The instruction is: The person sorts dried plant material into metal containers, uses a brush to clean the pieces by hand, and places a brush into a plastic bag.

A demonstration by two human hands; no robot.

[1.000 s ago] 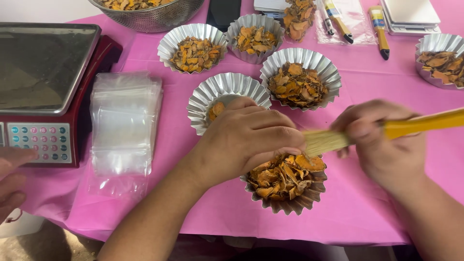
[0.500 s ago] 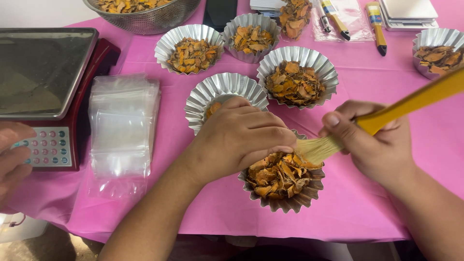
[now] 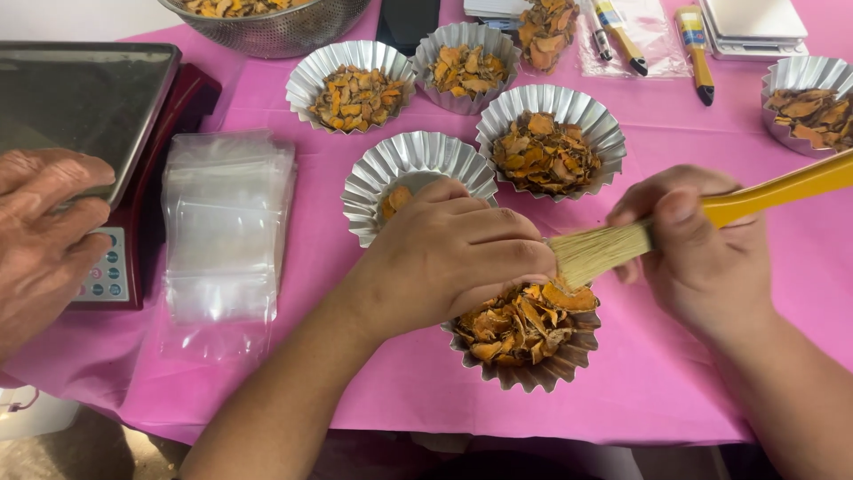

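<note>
My left hand [image 3: 444,253] is curled over a fluted foil tin [image 3: 533,369] heaped with dried orange slices [image 3: 515,324]. Its fingertips are closed on a slice at the tin's far edge, and that slice is mostly hidden. My right hand [image 3: 702,258] grips a yellow-handled brush [image 3: 773,191]. The brush's pale bristles touch my left fingertips just above the tin.
A nearly bare foil tin [image 3: 400,164] lies behind my left hand, with filled tins [image 3: 551,142] beyond it. A stack of clear bags [image 3: 222,222] and a red scale [image 3: 80,98] are at left, where another person's hand [image 3: 40,231] rests. A pink cloth [image 3: 675,382] covers the table.
The brush has swept back and forth against my left fingertips, its handle tilting up and then lower. The other person's hand has moved further in over the scale's keypad.
</note>
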